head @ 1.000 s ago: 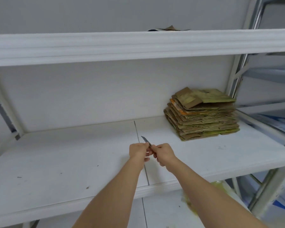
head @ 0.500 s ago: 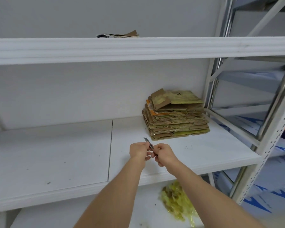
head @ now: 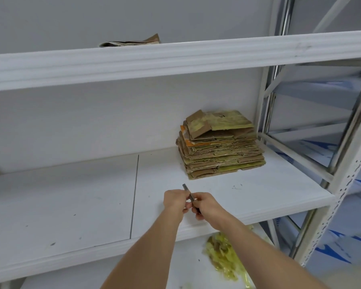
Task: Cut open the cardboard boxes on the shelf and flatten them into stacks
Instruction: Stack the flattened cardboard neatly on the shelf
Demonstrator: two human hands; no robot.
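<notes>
While your view has swung left over the last second, so that the stack of flattened boxes point(head: 221, 144) now sits further toward the right end of the shelf point(head: 71, 201), your hands have hardly shifted relative to each other. Your right hand point(head: 208, 207) holds the handle of the utility knife point(head: 189, 195) with its fingers curled round it, and your left hand point(head: 175, 200) pinches the knife just beside the blade end, which sticks up between the two. Whether you are sliding the blade out or in, the picture does not show. No uncut box shows on this shelf; only the stack stands near the back right corner, well apart from your hands. More flattened cardboard point(head: 131, 41) lies on the upper shelf point(head: 175, 57), and a heap of yellowish tape scraps point(head: 223, 255) lies on the board below. Judging by that, the cutting here looks mostly done.
</notes>
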